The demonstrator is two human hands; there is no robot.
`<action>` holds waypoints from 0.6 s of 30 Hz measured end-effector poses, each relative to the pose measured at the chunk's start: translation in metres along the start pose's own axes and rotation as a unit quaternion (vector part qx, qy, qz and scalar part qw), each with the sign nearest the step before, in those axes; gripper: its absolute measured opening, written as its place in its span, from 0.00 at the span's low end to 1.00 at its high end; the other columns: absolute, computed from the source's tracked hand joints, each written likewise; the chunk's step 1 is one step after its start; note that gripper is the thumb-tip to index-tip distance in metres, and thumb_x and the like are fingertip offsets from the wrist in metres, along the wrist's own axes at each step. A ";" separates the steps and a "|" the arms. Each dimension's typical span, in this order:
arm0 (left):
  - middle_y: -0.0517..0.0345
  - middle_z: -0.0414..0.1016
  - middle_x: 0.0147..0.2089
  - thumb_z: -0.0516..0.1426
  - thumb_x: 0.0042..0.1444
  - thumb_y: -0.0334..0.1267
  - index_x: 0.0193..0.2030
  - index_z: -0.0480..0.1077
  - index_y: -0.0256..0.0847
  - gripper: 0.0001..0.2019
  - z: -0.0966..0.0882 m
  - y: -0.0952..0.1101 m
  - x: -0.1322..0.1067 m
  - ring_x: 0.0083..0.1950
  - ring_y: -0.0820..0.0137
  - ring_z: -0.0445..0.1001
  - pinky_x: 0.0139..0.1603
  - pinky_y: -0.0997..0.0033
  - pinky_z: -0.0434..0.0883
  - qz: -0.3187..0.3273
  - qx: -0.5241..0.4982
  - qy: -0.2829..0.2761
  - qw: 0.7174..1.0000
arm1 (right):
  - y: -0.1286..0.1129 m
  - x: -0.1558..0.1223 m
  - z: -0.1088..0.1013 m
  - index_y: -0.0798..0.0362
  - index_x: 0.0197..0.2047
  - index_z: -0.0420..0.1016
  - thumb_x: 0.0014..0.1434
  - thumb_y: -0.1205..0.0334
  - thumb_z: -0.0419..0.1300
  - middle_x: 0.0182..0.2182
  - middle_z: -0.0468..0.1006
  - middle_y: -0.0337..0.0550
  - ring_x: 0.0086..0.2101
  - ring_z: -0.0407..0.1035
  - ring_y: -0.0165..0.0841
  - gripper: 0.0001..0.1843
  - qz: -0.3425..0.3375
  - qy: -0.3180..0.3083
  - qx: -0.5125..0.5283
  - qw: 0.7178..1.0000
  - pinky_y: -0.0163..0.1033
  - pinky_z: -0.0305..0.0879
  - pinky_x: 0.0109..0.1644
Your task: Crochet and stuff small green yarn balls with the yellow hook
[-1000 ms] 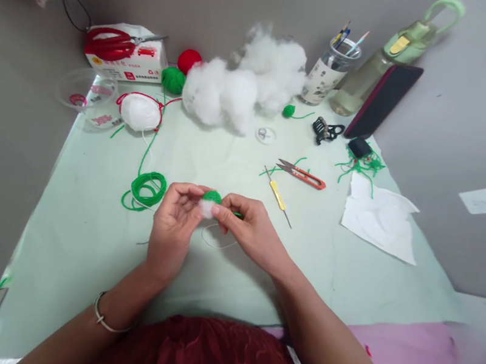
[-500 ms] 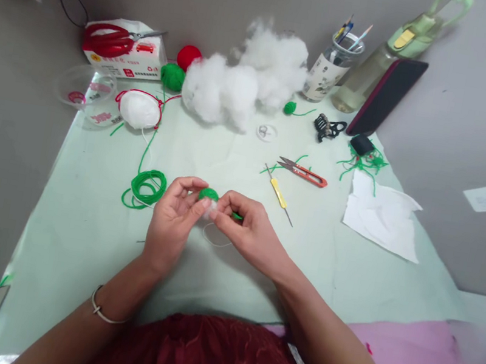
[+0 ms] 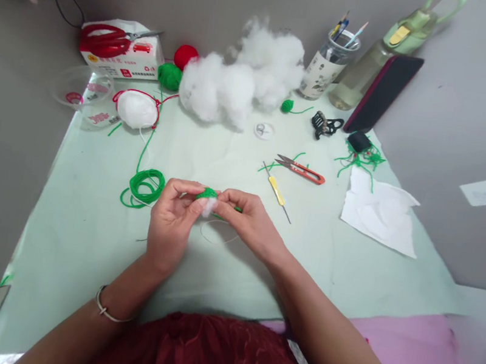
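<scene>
My left hand (image 3: pixel 170 220) and my right hand (image 3: pixel 248 223) meet over the middle of the pale green table (image 3: pixel 76 242). Between their fingertips sits a small green crocheted piece (image 3: pixel 208 194) with a tuft of white stuffing (image 3: pixel 209 206) showing at its open side. The left fingers curl round the piece. The right thumb and forefinger pinch at the stuffing. A thin thread loop (image 3: pixel 216 236) lies on the table just below the hands. A coil of green yarn (image 3: pixel 144 186) lies left of my left hand.
A yellow-handled crochet hook (image 3: pixel 277 191) and red thread snips (image 3: pixel 302 170) lie right of the hands. A pile of white stuffing (image 3: pixel 240 80), green and red yarn balls, a box with red scissors (image 3: pixel 116 48), a jar of pens (image 3: pixel 328 66), a bottle (image 3: pixel 373 61), a phone and white paper (image 3: pixel 379 213) stand behind.
Both hands stay together on the green piece; the fingers shifted slightly around the stuffing. The view has drifted a little.
</scene>
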State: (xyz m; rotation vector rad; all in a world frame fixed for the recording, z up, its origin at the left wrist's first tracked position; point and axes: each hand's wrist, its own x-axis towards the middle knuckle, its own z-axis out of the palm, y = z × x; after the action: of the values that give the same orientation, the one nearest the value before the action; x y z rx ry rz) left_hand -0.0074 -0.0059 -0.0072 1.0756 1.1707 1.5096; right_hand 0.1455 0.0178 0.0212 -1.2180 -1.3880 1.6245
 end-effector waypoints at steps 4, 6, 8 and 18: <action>0.58 0.76 0.44 0.66 0.61 0.37 0.43 0.71 0.42 0.08 0.000 -0.001 0.001 0.45 0.65 0.84 0.48 0.65 0.80 0.001 -0.018 -0.012 1.000 | 0.003 0.001 -0.004 0.53 0.26 0.69 0.65 0.43 0.61 0.22 0.56 0.30 0.26 0.49 0.26 0.24 0.015 -0.075 0.035 0.996 0.37 0.47 0.32; 0.57 0.75 0.45 0.66 0.61 0.38 0.43 0.71 0.42 0.09 -0.001 -0.001 0.001 0.45 0.64 0.85 0.46 0.65 0.80 0.003 -0.018 -0.011 1.000 | 0.005 0.001 -0.002 0.53 0.27 0.72 0.64 0.40 0.62 0.20 0.54 0.29 0.24 0.47 0.26 0.24 0.022 -0.069 0.054 0.996 0.37 0.44 0.31; 0.56 0.76 0.46 0.66 0.61 0.39 0.43 0.71 0.42 0.09 -0.001 -0.002 0.000 0.46 0.64 0.84 0.46 0.65 0.80 -0.002 -0.016 -0.013 1.000 | 0.005 0.001 0.001 0.53 0.27 0.74 0.61 0.40 0.64 0.20 0.55 0.29 0.25 0.47 0.26 0.24 0.018 -0.040 0.054 0.998 0.37 0.45 0.31; 0.56 0.79 0.45 0.69 0.57 0.36 0.40 0.72 0.43 0.11 -0.002 -0.006 0.003 0.45 0.68 0.81 0.48 0.67 0.79 -0.030 -0.040 -0.028 0.998 | -0.001 -0.001 0.003 0.52 0.21 0.65 0.59 0.46 0.65 0.21 0.61 0.31 0.26 0.52 0.26 0.23 -0.007 0.057 -0.040 0.998 0.37 0.48 0.32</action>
State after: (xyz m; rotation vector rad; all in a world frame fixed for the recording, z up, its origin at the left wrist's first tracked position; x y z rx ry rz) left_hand -0.0090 -0.0027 -0.0134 1.0143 1.0861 1.4585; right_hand 0.1425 0.0161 0.0223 -1.3233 -1.3970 1.4793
